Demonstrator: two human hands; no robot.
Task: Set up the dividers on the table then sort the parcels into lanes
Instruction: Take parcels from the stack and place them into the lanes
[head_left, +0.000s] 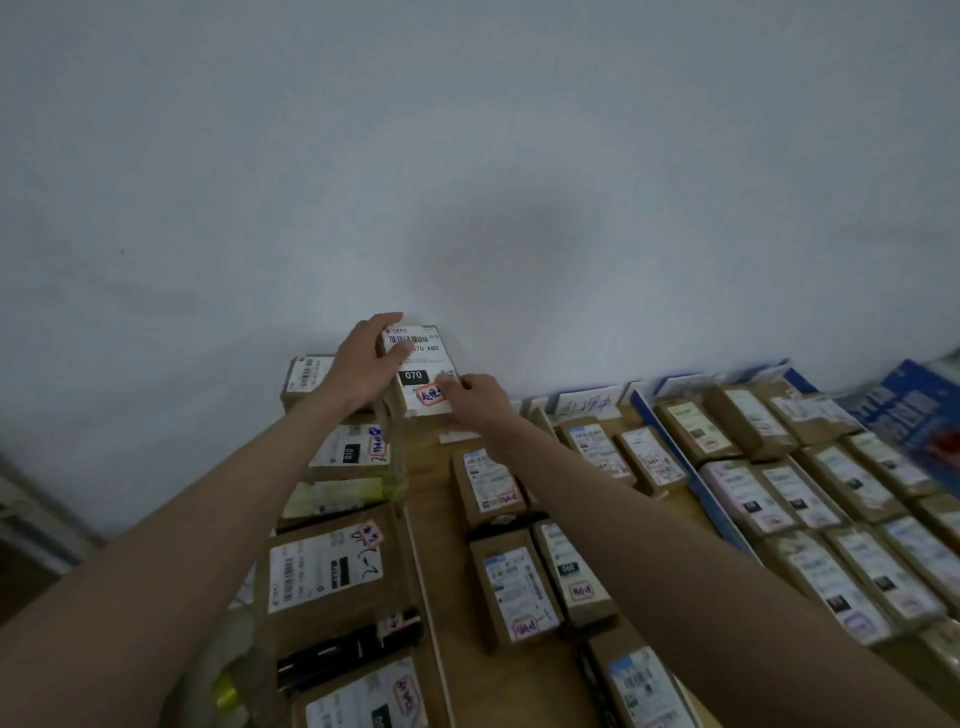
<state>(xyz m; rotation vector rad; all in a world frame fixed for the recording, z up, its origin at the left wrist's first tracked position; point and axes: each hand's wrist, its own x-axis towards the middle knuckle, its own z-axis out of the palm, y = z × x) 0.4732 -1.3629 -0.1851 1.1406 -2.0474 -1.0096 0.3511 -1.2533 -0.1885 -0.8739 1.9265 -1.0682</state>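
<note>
Reaching up to the frame's centre, both hands meet on one parcel (423, 371), a brown box with a white label reading 070, tilted against the white wall (467, 156). Left hand (363, 358) clamps its left edge, thumb over the label, fingers curled over the top corner. Right hand (475, 400) pinches the lower right corner by the red-edged sticker.

Count, roughly: left column holds five brown boxes plus one black packet (348, 649), stacked close; the top box (306, 376) touches the held parcel's left side. Middle lane shows about seven boxes in two loose rows. Right of the blue divider (691, 467), about a dozen boxes packed edge to edge; far ones blurred, exact count unclear.

One thin pale divider (423, 561) runs down between left column and middle lane. A bare strip of wooden table (441, 488) sits beside it, the only open room; below the held parcel the tabletop is free too. White cards (587, 402) stand along the wall edge at right. Blue printed board (919, 410) leans at upper right.
</note>
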